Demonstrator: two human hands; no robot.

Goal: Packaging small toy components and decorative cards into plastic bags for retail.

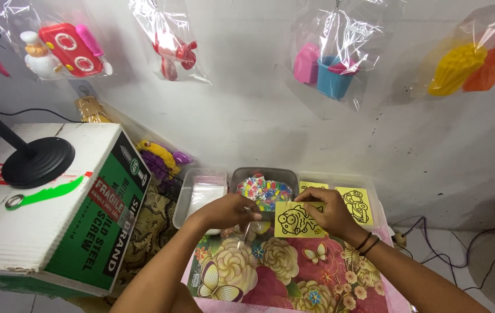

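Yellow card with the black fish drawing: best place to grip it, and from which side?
Grip the yellow card with the black fish drawing by a thin edge, pinching front and back. It is flat, held up off the floral cloth, so both faces are free. The right hand already covers its upper right edge; the left edge, beside the left hand, looks like the most open approach.

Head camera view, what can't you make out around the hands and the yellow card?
- Left hand: what its fingertips pinch is too small to tell.
- Yellow card: its right edge is covered by the right hand.
- Second yellow card: mostly hidden behind the right hand, so its drawing is unreadable.
- Clear tray: its contents look white, washed out by glare.
- Tray of colourful bits: pieces too small to identify.
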